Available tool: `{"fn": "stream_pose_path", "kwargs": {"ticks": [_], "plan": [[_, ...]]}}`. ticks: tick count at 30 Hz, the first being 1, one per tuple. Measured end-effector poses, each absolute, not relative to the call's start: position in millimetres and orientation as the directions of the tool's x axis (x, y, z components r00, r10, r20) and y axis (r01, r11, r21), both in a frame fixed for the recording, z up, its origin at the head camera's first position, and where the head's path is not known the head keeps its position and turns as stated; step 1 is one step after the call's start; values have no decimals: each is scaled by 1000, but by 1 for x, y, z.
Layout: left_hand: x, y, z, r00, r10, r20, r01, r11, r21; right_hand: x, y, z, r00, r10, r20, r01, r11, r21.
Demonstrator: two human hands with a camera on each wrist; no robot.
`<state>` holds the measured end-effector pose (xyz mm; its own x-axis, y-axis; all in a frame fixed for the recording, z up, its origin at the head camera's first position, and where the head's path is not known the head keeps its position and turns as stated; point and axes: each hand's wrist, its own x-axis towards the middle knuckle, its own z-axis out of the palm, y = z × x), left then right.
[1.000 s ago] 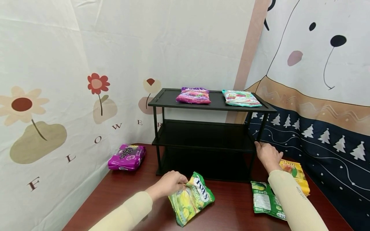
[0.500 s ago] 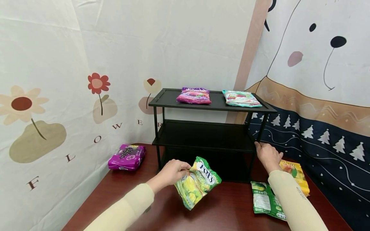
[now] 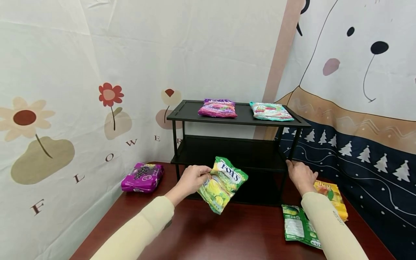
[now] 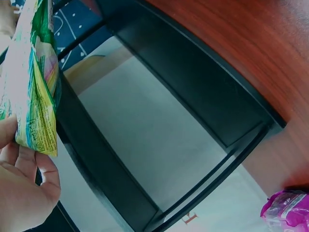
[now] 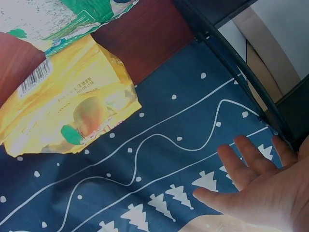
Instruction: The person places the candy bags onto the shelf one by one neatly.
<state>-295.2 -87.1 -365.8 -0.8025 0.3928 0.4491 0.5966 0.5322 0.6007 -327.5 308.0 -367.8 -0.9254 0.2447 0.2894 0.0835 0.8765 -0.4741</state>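
Observation:
In the head view my left hand [image 3: 193, 177] pinches the upper left edge of a green and yellow FOX'S candy bag [image 3: 222, 184]. The bag hangs tilted in the air before the three-tier black shelf rack [image 3: 238, 169], level with its middle and lower tiers. In the left wrist view the thumb and fingers meet on the bag's yellow end [image 4: 41, 128]. My right hand [image 3: 301, 175] holds the rack's front right post at the middle tier. The right wrist view shows several of its fingers [image 5: 251, 159] spread out beside the post; its thumb is hidden there.
Two candy bags, purple-pink [image 3: 218, 108] and teal-white [image 3: 271, 111], lie on the top tier. A purple grape bag [image 3: 143, 177] sits at the table's left. A green bag [image 3: 299, 225] and a yellow mango bag [image 3: 333, 198] lie by the right forearm. Printed cloth [image 3: 208, 47] hangs behind.
My left hand has lifted the FOX'S candy bag off the table, up and slightly right towards the rack. My right hand has stayed at the post.

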Motion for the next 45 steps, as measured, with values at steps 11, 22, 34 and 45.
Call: {"fn": "stream_pose_path", "kwargs": {"ticks": [11, 22, 34, 45], "plan": [[-314, -87, -343, -886, 170, 431, 455, 497, 739, -326, 310, -367, -925, 245, 289, 83, 875, -476], [-332, -85, -335, -891, -1, 453, 399, 471, 787, -328, 309, -367, -926, 245, 289, 83, 876, -476], [-356, -83, -332, -903, -84, 422, 330, 495, 804, -326, 308, -369, -928, 229, 294, 63, 874, -481], [-354, -86, -339, -883, 3, 469, 331, 712, 619, -325, 307, -365, -926, 234, 296, 71, 878, -474]]}}
